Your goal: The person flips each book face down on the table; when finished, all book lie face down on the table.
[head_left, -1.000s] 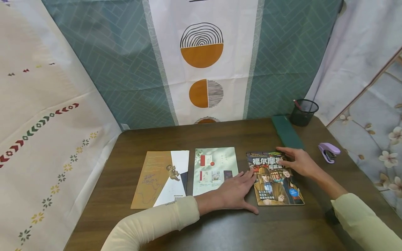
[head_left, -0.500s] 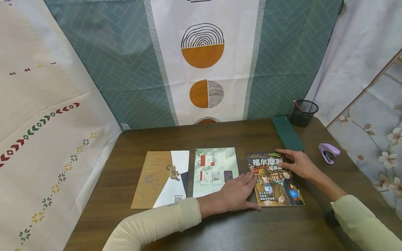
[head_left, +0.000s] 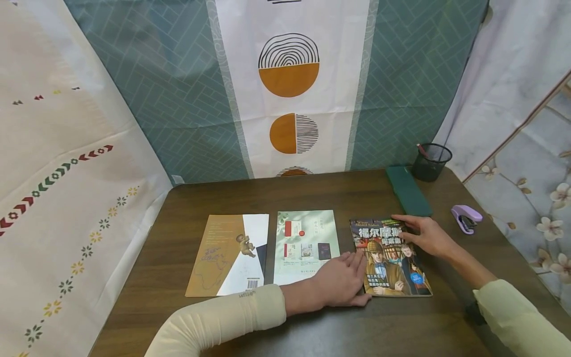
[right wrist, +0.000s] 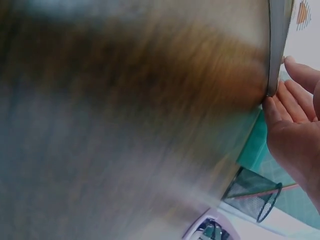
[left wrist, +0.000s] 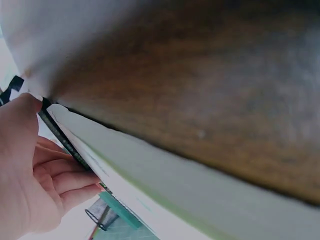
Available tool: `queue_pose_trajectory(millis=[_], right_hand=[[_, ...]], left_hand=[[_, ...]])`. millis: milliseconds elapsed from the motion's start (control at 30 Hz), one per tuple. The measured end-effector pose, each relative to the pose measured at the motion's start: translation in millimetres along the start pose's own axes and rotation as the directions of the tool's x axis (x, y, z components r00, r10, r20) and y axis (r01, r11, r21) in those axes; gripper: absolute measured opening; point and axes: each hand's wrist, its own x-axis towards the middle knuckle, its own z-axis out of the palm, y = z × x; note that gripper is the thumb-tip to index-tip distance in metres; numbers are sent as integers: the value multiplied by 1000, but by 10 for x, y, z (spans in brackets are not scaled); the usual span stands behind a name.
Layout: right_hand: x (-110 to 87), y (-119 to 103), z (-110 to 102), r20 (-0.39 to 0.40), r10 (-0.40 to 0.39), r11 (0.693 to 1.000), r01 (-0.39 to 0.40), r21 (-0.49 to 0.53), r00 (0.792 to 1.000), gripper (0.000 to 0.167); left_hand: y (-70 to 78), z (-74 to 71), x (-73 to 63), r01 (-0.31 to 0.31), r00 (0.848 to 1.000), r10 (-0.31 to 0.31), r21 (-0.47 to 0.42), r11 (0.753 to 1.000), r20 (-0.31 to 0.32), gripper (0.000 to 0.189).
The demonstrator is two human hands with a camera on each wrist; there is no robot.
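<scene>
A Sherlock Holmes comic book (head_left: 385,267) lies face up on the dark wooden table (head_left: 312,327), at the right of a row. My left hand (head_left: 341,280) rests along its left edge, fingers fairly straight and thumb by the lower left corner. In the left wrist view the left hand (left wrist: 30,170) spans that edge from thumb to fingertips. My right hand (head_left: 426,235) touches the upper right corner, its thumb over the cover and forefinger reaching along the top edge. A pale green booklet (head_left: 308,243), partly covered by the left hand, lies beside the comic book.
A brown and white book (head_left: 227,255) lies at the left of the row. Beyond my right hand are a dark green box (head_left: 408,191), a black mesh pen cup (head_left: 430,163) and a lilac stapler (head_left: 466,218). Cloth hangs behind the table.
The comic book has slid slightly toward the near edge, with both hands staying at it. The left hand's fingers have drawn closer together. The other books stay put.
</scene>
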Motion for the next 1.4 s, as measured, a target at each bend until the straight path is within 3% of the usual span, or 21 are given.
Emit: queue_pose_trajectory(millis=[233, 433, 667, 867, 1100, 1267, 1400], right_hand=[[-36, 15, -22, 8, -52, 998, 52, 27, 999, 54], [-60, 39, -42, 34, -83, 996, 82, 39, 996, 60], [-81, 91, -50, 75, -140, 990, 138, 35, 987, 66], [-89, 131, -55, 85, -167, 986, 164, 39, 982, 66], [-102, 175, -73, 85, -174, 985, 172, 25, 981, 67], [-123, 229, -66, 31, -267, 962, 265, 64, 963, 60], [-140, 248, -49, 6, -334, 930, 329, 166, 943, 55]], left_hand=[[30, -7, -26, -3, 992, 16, 106, 994, -124, 78], [23, -38, -63, 11, 984, 12, 130, 991, -178, 73], [-29, -80, -77, 43, 973, -28, 59, 997, -231, 69], [-89, -118, -49, 67, 949, -65, -1, 998, -309, 61], [-171, -188, -52, 80, 938, -110, -104, 991, -327, 55], [-226, -216, -64, 94, 930, -142, -154, 984, -340, 52], [-279, -250, -77, 104, 929, -168, -204, 973, -328, 50]])
